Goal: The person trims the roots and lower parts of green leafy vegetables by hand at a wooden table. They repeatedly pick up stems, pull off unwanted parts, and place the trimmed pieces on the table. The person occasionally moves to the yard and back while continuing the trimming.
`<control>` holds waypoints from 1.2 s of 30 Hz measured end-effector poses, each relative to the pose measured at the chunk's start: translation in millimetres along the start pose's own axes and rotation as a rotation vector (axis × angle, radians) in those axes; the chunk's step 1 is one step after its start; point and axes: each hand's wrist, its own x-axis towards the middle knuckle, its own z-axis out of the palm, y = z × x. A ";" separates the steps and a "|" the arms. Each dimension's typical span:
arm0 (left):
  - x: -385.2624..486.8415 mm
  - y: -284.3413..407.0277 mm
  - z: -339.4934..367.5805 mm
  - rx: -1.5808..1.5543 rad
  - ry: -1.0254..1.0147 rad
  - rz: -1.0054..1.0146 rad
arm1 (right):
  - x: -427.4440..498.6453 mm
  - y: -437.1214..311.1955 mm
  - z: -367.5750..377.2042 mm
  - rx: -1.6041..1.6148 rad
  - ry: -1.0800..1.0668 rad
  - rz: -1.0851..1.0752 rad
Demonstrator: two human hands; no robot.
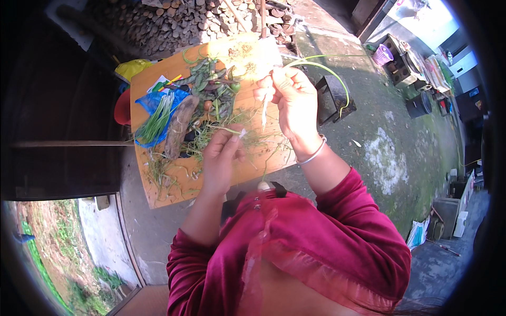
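Observation:
In front of my chest, over the right part of the wooden table (253,168), my right hand (294,94) pinches a long thin green onion-like plant. Its green leaves (326,66) arch out to the right, and a pale stem end or root (265,114) hangs below the fingers. Strong sunlight washes out detail there. My left hand (223,152) is lower and to the left, above a heap of thin green stalks and roots (201,140). Between its thumb and forefinger is a thin stalk with a whitish scrap (242,133) at the end.
Cleaned green stalks (156,120) lie on a blue plastic bag (180,95), beside a long brown tuber-like object (180,126). Dark leafy greens (209,81) lie farther back. Plant trimmings (160,172) cover the near left corner. A dark metal stand (332,98) is right of the table; stacked firewood (178,23) lies behind.

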 end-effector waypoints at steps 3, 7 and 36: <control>2.6 1.0 13.2 -0.054 0.012 -0.046 | -5.4 6.3 2.0 -0.008 -0.020 0.013; 3.8 1.6 21.8 -0.051 -0.050 -0.024 | -10.1 13.1 2.2 -0.034 -0.022 0.023; -9.6 6.3 -52.0 1.370 -0.070 0.452 | -24.3 11.1 -58.0 -0.418 -0.452 1.006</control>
